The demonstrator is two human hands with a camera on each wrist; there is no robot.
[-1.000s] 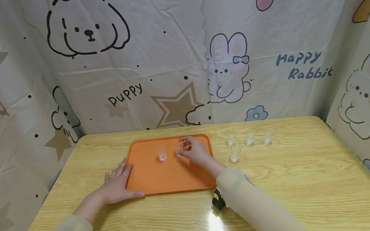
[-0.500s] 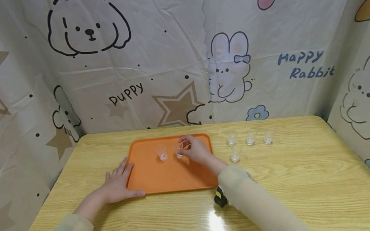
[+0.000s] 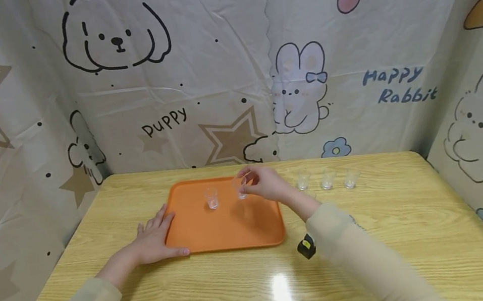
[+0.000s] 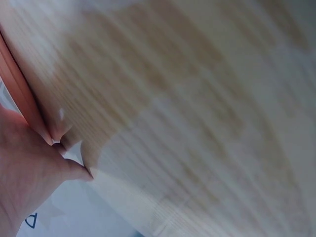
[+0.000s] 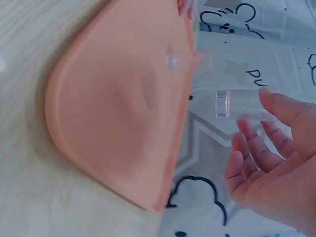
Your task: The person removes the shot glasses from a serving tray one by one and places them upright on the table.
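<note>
Head view: an orange tray [image 3: 225,234] lay on the table [image 3: 242,293], with a hand attending on each side. The left hand [image 3: 155,243] rested at the tray's left edge, fingers straight and spread, thumb at the near corner, gripping nothing. The right hand [image 3: 266,183] pinched a clear cup [image 3: 241,191] over the far part of the tray, right of its middle. To the left of that cup, a second cup [image 3: 212,199] stood upright on the tray. Beyond the tray's right edge, three cups [image 3: 327,181] stood in a row on the table, a detail I found in this view only.

Right wrist view: here the height became plain. The pinched cup's base was clear of the tray, the printed cloth [image 5: 197,197] showing behind it. The thumb lay on one side of the cup near its rim, fingertips on the other; the remaining fingers were loosely bent.

Left wrist view: the left hand appeared close against the tray's rim, one digit standing off from it. Exact fingertip contact could not be told there.
</note>
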